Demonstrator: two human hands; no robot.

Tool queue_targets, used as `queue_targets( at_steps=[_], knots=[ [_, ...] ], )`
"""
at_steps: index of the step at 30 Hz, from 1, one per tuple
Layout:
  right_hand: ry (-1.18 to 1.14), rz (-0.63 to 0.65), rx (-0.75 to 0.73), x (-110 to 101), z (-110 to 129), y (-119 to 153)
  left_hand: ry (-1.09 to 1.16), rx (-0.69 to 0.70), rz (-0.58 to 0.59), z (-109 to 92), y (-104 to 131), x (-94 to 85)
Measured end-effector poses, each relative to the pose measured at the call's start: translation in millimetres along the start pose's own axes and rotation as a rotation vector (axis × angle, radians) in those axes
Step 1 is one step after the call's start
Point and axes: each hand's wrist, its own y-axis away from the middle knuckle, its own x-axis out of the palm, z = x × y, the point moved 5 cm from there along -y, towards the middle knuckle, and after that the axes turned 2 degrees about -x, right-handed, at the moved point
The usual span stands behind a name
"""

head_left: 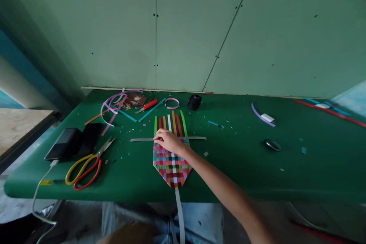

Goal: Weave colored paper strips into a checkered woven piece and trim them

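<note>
My right hand (169, 141) reaches in from the lower right and lies over the upper part of a woven piece of coloured strips (171, 167). Its fingers are closed at the left edge, on a grey strip (141, 140) that runs crosswise and sticks out on both sides. Green, red, orange and white strip ends (173, 120) point up beyond the hand. The woven piece tapers to a point near me, where a long pale strip (179, 213) hangs over the table edge. A blurred brown shape at the bottom edge may be my left hand; no fingers show.
Scissors (98, 156) with one yellow and one red handle lie on the left, beside a black device (64, 145) with a white cable. Behind are a red cutter (150, 104), loose strips and a black spool (195, 102). A dark mouse-shaped object (272, 145) rests at the right.
</note>
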Motion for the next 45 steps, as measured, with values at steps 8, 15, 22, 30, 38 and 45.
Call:
queue_targets(
  at_steps=[8, 15, 22, 30, 38, 45],
  knots=[
    [-0.096, -0.031, 0.131, -7, -19, -19, -0.739, 0.104, -0.718, -119, -60, -148.8],
    [-0.092, -0.036, 0.225, -7, -31, -19, -0.810, 0.153, -0.896, -88, -89, -139.5],
    [-0.242, -0.059, 0.347, 5, -35, -12, -0.706, 0.147, -0.867, -85, -87, -141.3],
    [-0.287, -0.017, 0.321, -3, -28, -17, -0.690, 0.070, -0.855, -84, -90, -145.2],
    [-0.106, -0.055, 0.133, -8, -10, -11, -0.656, 0.030, -0.844, -82, -89, -159.7],
    [-0.047, 0.016, -0.044, -7, 4, 11, -0.672, 0.093, -0.706, -71, -84, -179.1]
  ],
)
